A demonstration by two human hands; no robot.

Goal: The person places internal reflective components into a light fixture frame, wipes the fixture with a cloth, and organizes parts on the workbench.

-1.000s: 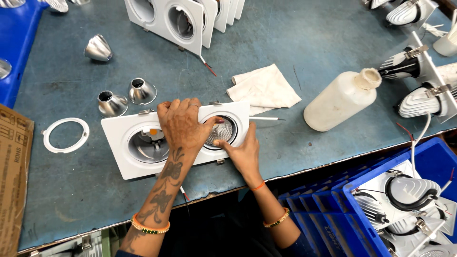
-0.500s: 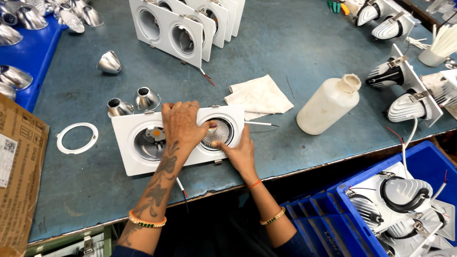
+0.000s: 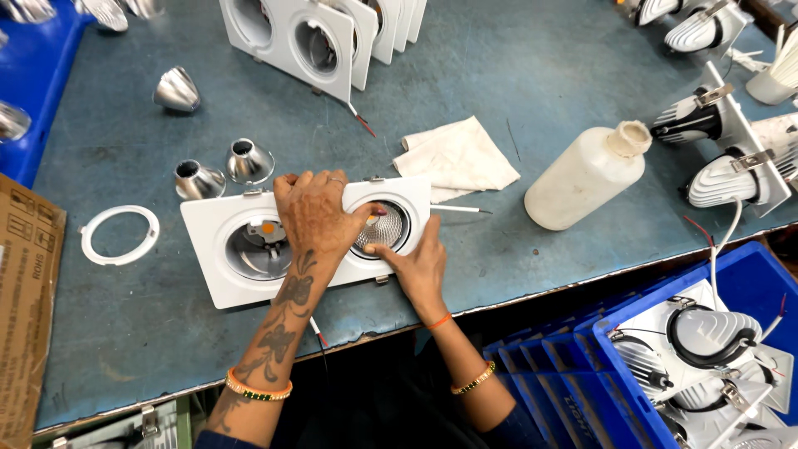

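A white plastic bottle [image 3: 584,176] is laid on its side beside a folded white cloth [image 3: 455,155]. Two silver reflector cones [image 3: 224,170] and a white ring [image 3: 120,234] are seen left; blue bins [image 3: 657,374] are placed below right.

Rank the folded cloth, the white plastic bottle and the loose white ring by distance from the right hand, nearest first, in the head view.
From the right hand:
1. Folded cloth, just above it on the table.
2. White plastic bottle, farther to its right.
3. Loose white ring, far left, beyond the double lamp frame.
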